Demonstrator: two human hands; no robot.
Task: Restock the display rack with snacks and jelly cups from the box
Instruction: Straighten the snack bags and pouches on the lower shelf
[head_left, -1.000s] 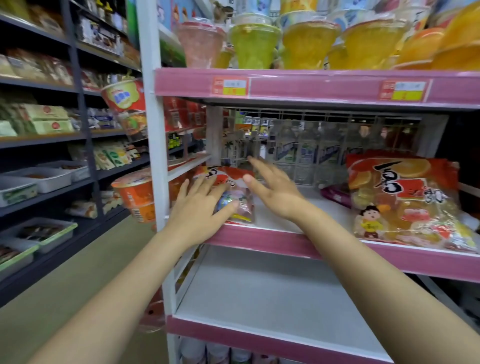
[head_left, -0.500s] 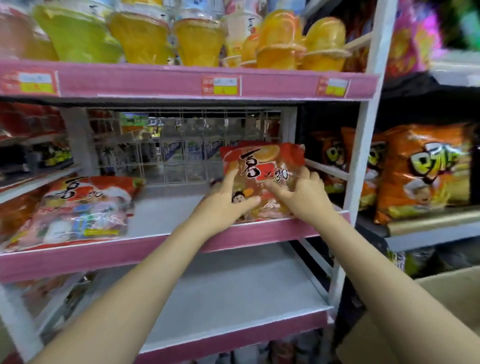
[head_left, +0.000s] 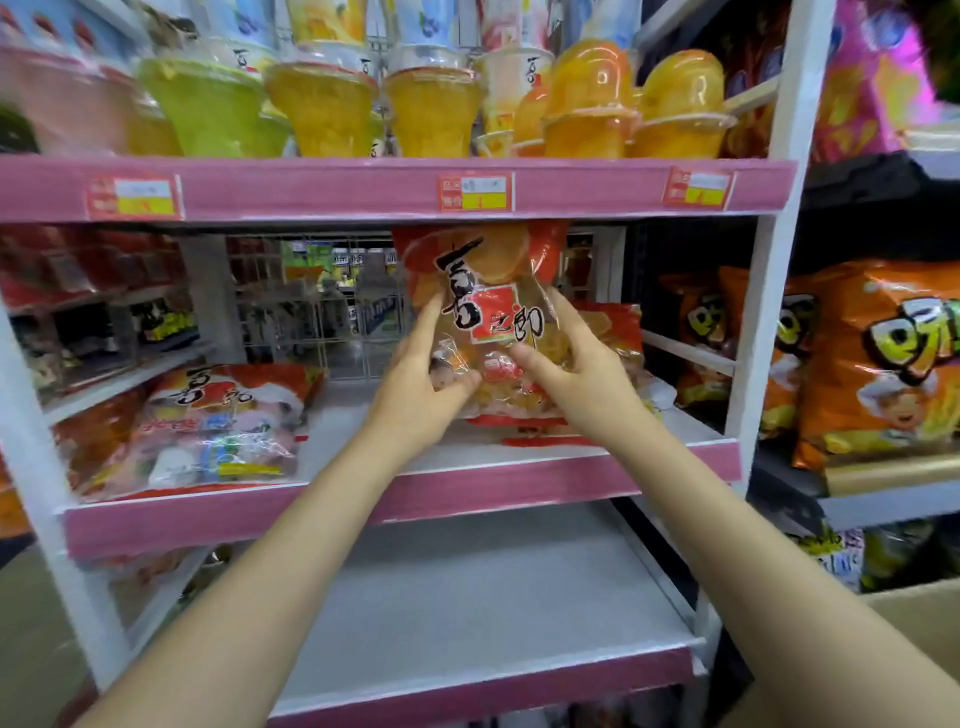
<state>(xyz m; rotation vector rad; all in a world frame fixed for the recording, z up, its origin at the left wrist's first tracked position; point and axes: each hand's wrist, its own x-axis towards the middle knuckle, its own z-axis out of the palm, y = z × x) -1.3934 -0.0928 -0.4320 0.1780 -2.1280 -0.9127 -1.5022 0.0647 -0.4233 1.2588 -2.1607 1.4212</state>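
Observation:
A red-and-orange jelly bag (head_left: 485, 291) stands upright above the right part of the middle shelf (head_left: 467, 493) of the pink-and-white display rack. My left hand (head_left: 421, 384) grips its lower left side and my right hand (head_left: 576, 374) grips its lower right side, thumbs on the front. Behind it on the shelf lies another bag of the same kind (head_left: 613, 322). A mixed-colour jelly bag (head_left: 218, 426) lies flat on the left of that shelf. Jelly cups (head_left: 322, 104) in green, yellow and orange fill the top shelf.
The lower shelf (head_left: 467, 597) of the rack is bare white board. Orange snack bags (head_left: 878, 358) stand on the neighbouring shelf to the right. A cardboard box corner (head_left: 914, 613) shows at the lower right. Dark shelving with goods runs off to the left.
The view has moved closer to the rack. Both hands have lifted the jelly bag from lying low on the shelf to standing upright, higher under the top shelf.

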